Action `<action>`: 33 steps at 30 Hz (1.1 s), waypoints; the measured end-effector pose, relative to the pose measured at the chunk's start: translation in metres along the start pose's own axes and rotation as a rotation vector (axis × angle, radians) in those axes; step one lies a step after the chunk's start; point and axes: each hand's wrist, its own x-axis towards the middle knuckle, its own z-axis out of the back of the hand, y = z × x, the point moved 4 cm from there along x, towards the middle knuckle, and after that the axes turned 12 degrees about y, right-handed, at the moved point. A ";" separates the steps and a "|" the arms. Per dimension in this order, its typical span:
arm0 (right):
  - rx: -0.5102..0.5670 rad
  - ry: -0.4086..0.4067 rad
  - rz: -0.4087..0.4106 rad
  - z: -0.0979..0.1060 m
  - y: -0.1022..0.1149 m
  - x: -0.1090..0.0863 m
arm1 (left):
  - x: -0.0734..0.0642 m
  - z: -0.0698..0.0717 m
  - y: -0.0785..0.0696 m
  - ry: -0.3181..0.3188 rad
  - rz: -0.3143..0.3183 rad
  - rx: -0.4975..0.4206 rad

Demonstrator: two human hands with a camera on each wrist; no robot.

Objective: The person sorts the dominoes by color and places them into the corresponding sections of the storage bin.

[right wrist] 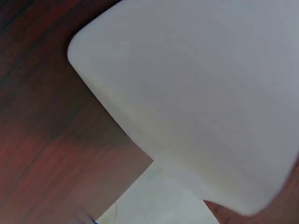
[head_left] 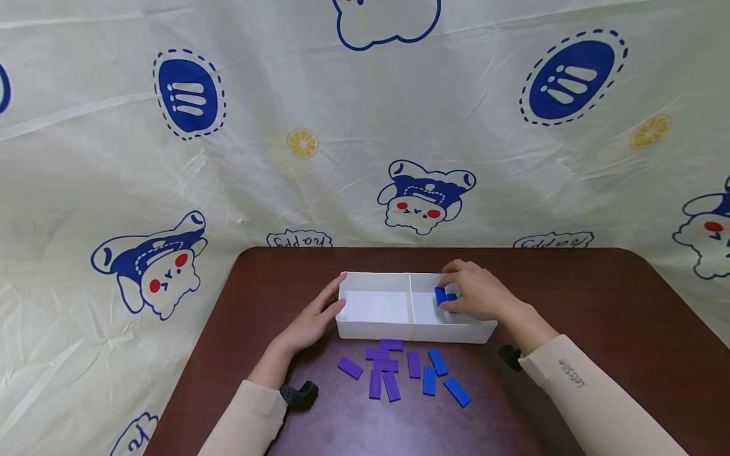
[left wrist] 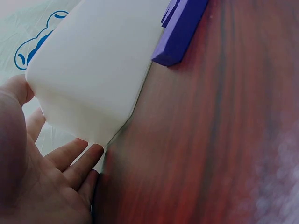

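Note:
A white two-compartment box stands on the table. My left hand rests against its left end, fingertips touching the end wall; the left wrist view shows those fingers fairly straight along the box's end. Inside the right compartment, my right hand pinches a blue block between thumb and fingers. Another blue piece shows close beside it, partly hidden by the hand. In the right wrist view the box's outer wall fills most of the picture and the fingers are out of sight.
Several flat purple blocks lie loose in front of the box, one right by its front wall. To their right lie three blue blocks. The dark wooden table ends at a printed curtain behind.

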 end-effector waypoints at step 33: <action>-0.065 0.027 -0.064 -0.021 -0.007 0.013 | 0.000 0.001 0.002 0.009 -0.019 -0.014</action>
